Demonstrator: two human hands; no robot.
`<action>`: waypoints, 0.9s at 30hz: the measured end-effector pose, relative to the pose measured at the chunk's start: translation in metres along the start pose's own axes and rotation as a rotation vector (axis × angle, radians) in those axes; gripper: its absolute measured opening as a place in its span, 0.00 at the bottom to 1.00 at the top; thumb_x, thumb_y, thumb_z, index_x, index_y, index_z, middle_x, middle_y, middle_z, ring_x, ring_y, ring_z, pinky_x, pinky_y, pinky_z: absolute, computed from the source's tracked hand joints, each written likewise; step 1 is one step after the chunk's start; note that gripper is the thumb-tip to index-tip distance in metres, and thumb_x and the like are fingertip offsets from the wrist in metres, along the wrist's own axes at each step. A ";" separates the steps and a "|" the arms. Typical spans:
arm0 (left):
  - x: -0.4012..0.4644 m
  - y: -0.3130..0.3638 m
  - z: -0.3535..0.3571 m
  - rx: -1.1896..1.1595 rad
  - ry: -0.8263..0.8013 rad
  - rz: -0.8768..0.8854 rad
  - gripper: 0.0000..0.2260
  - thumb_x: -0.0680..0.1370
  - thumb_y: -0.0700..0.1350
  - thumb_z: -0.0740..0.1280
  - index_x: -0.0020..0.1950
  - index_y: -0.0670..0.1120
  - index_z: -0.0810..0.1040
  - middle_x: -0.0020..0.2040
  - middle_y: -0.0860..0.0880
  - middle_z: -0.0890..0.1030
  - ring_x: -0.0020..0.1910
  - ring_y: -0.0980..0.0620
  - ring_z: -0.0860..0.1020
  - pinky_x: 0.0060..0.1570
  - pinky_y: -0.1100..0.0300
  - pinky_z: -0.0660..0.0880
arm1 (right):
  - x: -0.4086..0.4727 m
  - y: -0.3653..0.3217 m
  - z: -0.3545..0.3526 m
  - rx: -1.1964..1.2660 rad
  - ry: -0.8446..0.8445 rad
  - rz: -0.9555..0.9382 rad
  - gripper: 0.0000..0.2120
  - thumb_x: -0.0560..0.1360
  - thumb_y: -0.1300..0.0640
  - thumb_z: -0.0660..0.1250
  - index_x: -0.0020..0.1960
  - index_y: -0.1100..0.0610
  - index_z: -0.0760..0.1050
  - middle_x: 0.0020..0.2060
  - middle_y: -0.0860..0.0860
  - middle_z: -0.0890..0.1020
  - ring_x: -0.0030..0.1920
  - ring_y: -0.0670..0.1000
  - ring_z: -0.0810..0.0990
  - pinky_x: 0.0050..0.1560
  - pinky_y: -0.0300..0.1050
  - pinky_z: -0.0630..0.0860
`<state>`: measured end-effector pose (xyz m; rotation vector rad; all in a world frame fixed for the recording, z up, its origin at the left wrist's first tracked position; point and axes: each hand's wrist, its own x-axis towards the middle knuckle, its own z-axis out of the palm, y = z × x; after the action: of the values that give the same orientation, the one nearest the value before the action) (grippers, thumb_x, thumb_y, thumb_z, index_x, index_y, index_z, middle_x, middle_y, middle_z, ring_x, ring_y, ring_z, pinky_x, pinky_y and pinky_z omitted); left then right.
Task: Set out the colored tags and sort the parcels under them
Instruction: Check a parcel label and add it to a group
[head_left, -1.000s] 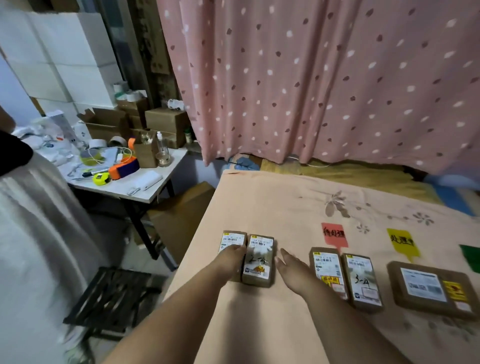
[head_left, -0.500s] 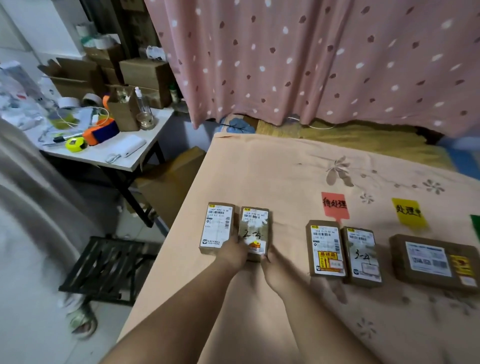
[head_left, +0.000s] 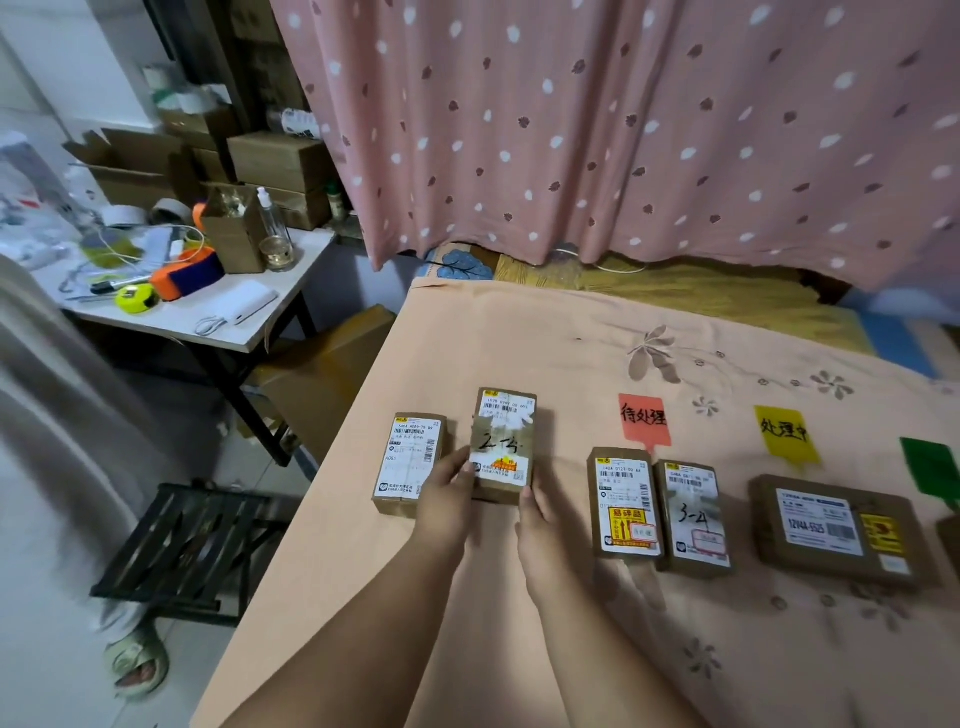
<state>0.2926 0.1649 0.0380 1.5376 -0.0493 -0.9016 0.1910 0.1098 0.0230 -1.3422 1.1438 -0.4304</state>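
On the peach cloth both my hands grip a small brown parcel marked "2-4" (head_left: 503, 441), its far end tilted up off the cloth. My left hand (head_left: 447, 499) holds its near left corner and my right hand (head_left: 540, 525) its near right corner. Another small parcel (head_left: 410, 460) lies flat just to its left. A red tag (head_left: 643, 418) lies above two parcels, one with a yellow sticker (head_left: 621, 501) and one marked "3-4" (head_left: 693, 514). A yellow tag (head_left: 784, 434) lies above a wider parcel (head_left: 836, 527). A green tag (head_left: 930, 467) shows at the right edge.
The cloth-covered surface (head_left: 519, 343) ends at its left edge near my left arm. A cluttered white side table (head_left: 182, 317) stands to the left, with a cardboard box (head_left: 322, 364) and a black rack (head_left: 187, 545) on the floor. A pink dotted curtain (head_left: 623, 130) hangs behind.
The "2-4" parcel lay flat beside its neighbour; both hands have closed on its near end and raised it off the cloth. The view has tilted down.
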 end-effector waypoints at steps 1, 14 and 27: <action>-0.003 0.008 0.002 -0.022 0.011 0.033 0.11 0.81 0.44 0.61 0.52 0.59 0.80 0.55 0.53 0.83 0.57 0.52 0.80 0.55 0.52 0.76 | -0.002 -0.004 0.001 0.073 0.010 -0.019 0.16 0.83 0.54 0.58 0.70 0.47 0.70 0.68 0.50 0.75 0.68 0.51 0.73 0.63 0.32 0.71; -0.125 0.188 0.024 -0.329 -0.170 0.485 0.12 0.82 0.44 0.63 0.59 0.58 0.81 0.59 0.51 0.83 0.63 0.50 0.78 0.65 0.47 0.72 | -0.068 -0.198 -0.037 0.435 -0.066 -0.629 0.19 0.84 0.57 0.54 0.72 0.44 0.65 0.69 0.41 0.71 0.59 0.27 0.74 0.66 0.34 0.71; -0.249 0.261 0.008 -0.506 -0.379 0.773 0.12 0.79 0.40 0.64 0.59 0.51 0.82 0.54 0.47 0.85 0.48 0.50 0.79 0.58 0.51 0.72 | -0.182 -0.282 -0.068 0.543 -0.212 -0.965 0.20 0.77 0.50 0.63 0.68 0.41 0.72 0.68 0.41 0.75 0.69 0.41 0.72 0.73 0.53 0.64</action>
<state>0.2383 0.2341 0.3872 0.7508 -0.6023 -0.5035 0.1538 0.1502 0.3608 -1.3258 0.0992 -1.1630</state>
